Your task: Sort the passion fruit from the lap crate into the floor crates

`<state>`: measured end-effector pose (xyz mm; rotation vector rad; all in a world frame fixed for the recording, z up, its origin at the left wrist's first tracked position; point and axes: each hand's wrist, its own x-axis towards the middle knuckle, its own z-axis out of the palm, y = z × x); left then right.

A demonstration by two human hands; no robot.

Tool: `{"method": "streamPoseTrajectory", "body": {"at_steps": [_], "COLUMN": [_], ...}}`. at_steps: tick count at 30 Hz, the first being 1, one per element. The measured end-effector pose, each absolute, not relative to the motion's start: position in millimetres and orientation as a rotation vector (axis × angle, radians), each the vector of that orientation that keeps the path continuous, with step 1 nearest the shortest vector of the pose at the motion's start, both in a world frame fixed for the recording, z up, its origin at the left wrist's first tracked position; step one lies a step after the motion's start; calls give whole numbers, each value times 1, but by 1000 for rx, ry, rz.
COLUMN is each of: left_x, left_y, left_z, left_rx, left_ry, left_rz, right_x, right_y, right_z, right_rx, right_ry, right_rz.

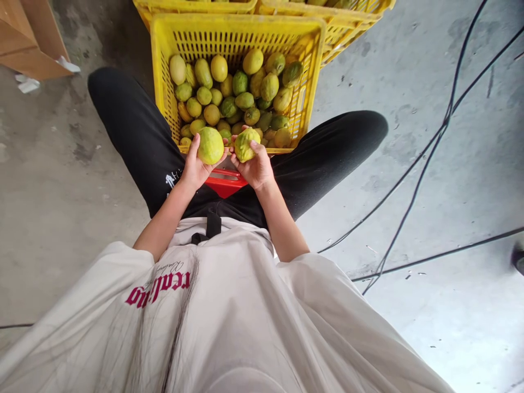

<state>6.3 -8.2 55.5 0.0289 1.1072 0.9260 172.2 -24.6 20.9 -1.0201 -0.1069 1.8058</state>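
Observation:
My left hand [199, 167] is closed round a smooth, rounded yellow-green lemon [210, 146], with the fingers beneath it and the thumb at its left side. A smaller, bumpy yellow-green lemon [246, 144] sits in my right hand [258, 166], gripped between thumb and fingers. The two hands are side by side, their fingertips almost meeting, above the near rim of a yellow plastic crate [158, 71]. Inside that crate lie several loose fruits [244, 100] of the same sort, from yellow to dark green.
Further yellow crates [347, 24] with fruit adjoin the far side. A red plastic piece [226, 185] shows between my legs. An open cardboard box [30, 41] stands at upper left. Black cables [444, 125] cross the concrete floor [470, 180] on the right.

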Motion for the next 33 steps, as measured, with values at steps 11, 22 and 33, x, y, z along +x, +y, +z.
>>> {"method": "streamPoseTrajectory", "body": {"at_steps": [11, 22, 33], "left_x": [1, 0, 0], "left_y": [-7, -8, -5], "left_z": [56, 56, 58], "left_rx": [-115, -60, -104], "left_ry": [1150, 1157, 1100], "left_rz": [946, 1038, 1029], "right_x": [171, 173, 179], "right_y": [-20, -24, -25], "right_z": [30, 20, 17], "right_rx": [-970, -1041, -875], "right_ry": [101, 8, 81], "right_rz": [1827, 1774, 1836]}}
